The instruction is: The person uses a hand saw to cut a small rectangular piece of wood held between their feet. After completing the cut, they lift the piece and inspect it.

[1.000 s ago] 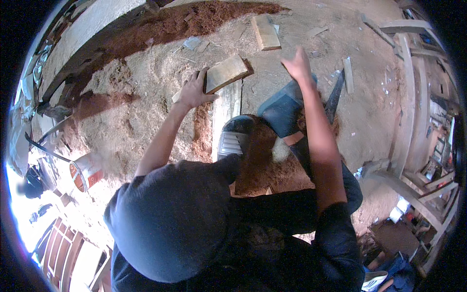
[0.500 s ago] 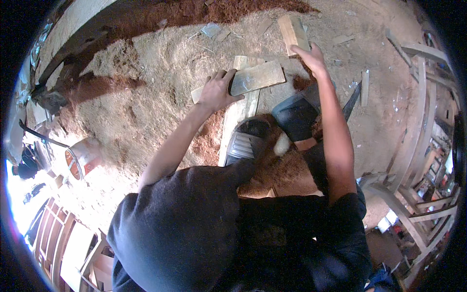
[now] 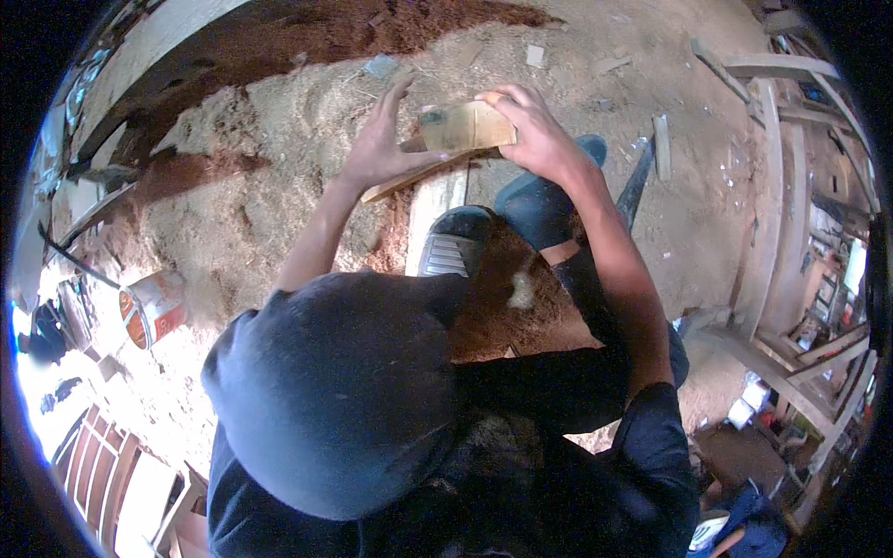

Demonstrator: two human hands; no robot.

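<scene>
My right hand [image 3: 530,130] grips the right end of a short wooden block [image 3: 460,126], holding it above the boards in front of me. My left hand [image 3: 379,149] is at the block's left end, fingers spread and thumb reaching toward it; whether the thumb touches is unclear. Beneath the block lies a flat board [image 3: 405,183], mostly hidden by it and by my hands. That board crosses a longer plank [image 3: 430,200] running toward my feet. One foot in a dark striped sandal [image 3: 446,256] rests at the plank, the other dark shoe [image 3: 535,209] to its right.
Sawdust covers the ground. A dark tapered blade-like piece [image 3: 636,191] and a thin wood strip [image 3: 661,149] lie to the right. Timber frames [image 3: 772,205] stand at far right. A round can [image 3: 149,312] lies at left, and a large beam [image 3: 158,65] runs across the upper left.
My right hand has brought the block left and nearer, over the crossed boards. My left hand has lifted off the flat board and spread its fingers by the block.
</scene>
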